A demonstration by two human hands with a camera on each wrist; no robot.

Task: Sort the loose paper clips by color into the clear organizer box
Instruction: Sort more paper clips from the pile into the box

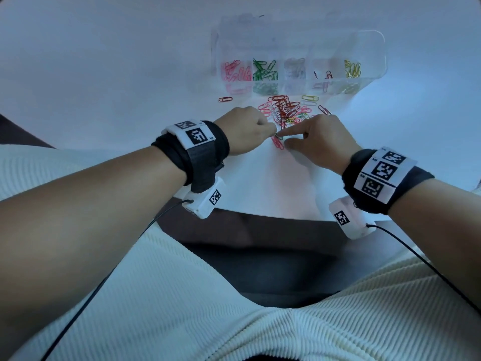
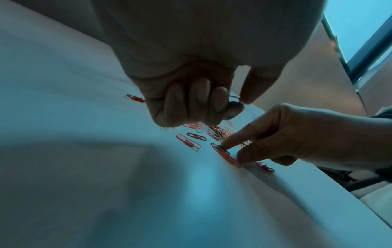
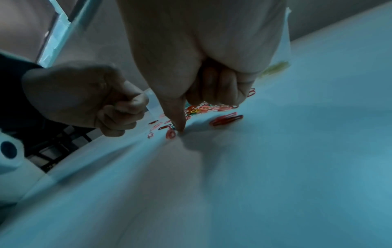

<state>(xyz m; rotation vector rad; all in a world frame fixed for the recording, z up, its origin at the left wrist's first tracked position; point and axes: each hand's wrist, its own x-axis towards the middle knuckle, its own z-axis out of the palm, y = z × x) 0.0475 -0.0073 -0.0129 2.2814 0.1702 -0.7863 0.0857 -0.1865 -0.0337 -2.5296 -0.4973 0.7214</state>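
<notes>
The clear organizer box [image 1: 374, 35] lies at the far side of the white table, its compartments holding pink, green, white, a few red, and yellow clips. In front of it is the mixed pile of loose clips [image 1: 286, 110]. My left hand [image 1: 273, 131] hovers near the pile's front and pinches a green clip [image 2: 233, 100] between thumb and curled fingers. My right hand [image 1: 285, 139] has its index finger stretched out, with the tip pressing a green clip [image 1: 279, 137] that lies flat on the table over a pink clip [image 1: 278, 144]. The other right fingers are curled and hold nothing.
Stray clips lie around the pile: a red one [image 1: 225, 99] to the left, a yellow one [image 1: 309, 97] and a red one [image 1: 324, 109] to the right. The table's near edge [image 1: 260, 214] runs just behind my wrists, above my lap.
</notes>
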